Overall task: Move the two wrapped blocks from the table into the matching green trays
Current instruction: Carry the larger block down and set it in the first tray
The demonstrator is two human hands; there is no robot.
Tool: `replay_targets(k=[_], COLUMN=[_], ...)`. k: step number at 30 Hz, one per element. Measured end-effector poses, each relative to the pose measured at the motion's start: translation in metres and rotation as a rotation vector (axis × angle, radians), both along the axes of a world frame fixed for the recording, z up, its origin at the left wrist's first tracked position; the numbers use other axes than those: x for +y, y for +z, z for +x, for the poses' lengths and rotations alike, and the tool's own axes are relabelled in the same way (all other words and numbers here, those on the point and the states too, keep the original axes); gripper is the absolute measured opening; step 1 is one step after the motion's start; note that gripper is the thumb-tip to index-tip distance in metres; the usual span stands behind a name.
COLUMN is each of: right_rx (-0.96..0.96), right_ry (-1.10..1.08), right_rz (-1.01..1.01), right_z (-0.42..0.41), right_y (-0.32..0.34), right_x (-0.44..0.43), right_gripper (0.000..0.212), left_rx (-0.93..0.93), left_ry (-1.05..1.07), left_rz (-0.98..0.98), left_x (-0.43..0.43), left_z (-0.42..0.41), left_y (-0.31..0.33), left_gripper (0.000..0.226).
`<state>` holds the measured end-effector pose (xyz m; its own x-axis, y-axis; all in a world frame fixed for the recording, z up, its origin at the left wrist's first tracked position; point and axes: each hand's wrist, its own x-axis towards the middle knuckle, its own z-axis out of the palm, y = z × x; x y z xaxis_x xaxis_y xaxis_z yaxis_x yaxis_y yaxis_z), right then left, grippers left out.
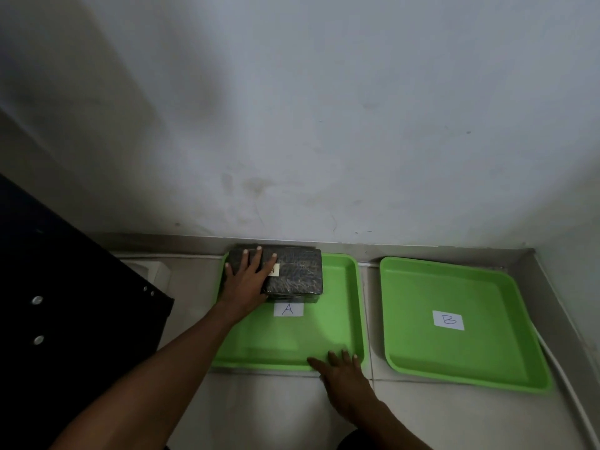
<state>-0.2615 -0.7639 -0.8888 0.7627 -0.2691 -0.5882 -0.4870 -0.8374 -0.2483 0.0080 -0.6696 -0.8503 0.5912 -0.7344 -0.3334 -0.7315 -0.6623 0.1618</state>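
Two green trays lie side by side on the tiled floor by the wall. The left tray [344,323] bears a white label "A", the right tray [487,352] a white label "B". A dark wrapped block [298,271] with a small yellowish tag sits at the far left of tray A. My left hand [248,280] lies flat on the block's left part, fingers spread over its top and partly hiding the tag. My right hand [341,368] rests with spread fingers on the near rim of tray A. Tray B holds only its label. Only one block is in view.
A dark table or cabinet [65,319] with round metal fittings fills the left side. A white wall stands right behind the trays, with a raised ledge along the floor's right edge. A white box [156,271] sits at the far left by the wall.
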Motion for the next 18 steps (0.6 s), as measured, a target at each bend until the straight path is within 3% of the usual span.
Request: replay_targets(k=[3, 6, 12, 18], right_rx=[-0.011, -0.033, -0.048, -0.063], right_ry=[0.01, 0.025, -0.015, -0.056], right_rz=[-0.01, -0.015, -0.018, -0.036], right_z=[0.001, -0.002, -0.002, -0.001], right_y=[0.0, -0.001, -0.004, 0.01], right_x=[0.0, 0.0, 0.003, 0.006], right_gripper=[0.08, 0.085, 0.058, 0.058], left_rx=[-0.013, -0.009, 0.015, 0.006], left_ry=[0.012, 0.017, 0.029, 0.025], left_rz=[-0.005, -0.003, -0.014, -0.011], left_x=[0.0, 0.0, 0.003, 0.011], left_z=[-0.003, -0.003, -0.002, -0.017], left_y=[-0.001, 0.0, 0.002, 0.014], left_gripper=[0.098, 0.099, 0.101, 0.093])
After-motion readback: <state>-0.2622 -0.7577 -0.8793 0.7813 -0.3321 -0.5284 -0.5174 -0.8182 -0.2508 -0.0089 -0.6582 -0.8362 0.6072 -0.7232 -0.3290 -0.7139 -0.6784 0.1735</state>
